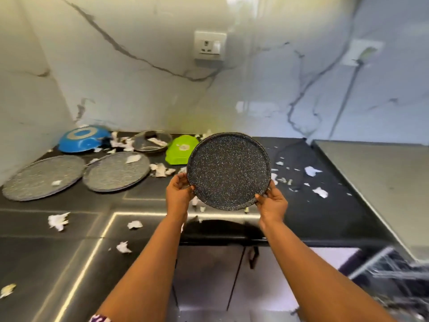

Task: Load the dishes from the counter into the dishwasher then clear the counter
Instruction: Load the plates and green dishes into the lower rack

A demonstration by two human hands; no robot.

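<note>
**Plate lifted, rack next**

Speckled plate [228,170] is tilted up above the counter [325,217], your left hand [178,196] and right hand [270,203] gripping opposite rims. Loading step, I judge: swing it right, down to the dishwasher rack [399,270]. More dishes wait far left.

Pretty clearly a home kitchen, given away by the black counter [313,217] backed by a marble-look backsplash [139,89] with a wall socket [210,45], dishes [44,176] left on it, cupboard doors [209,275] underneath and a dishwasher rack [394,273] seen at the right.
</note>
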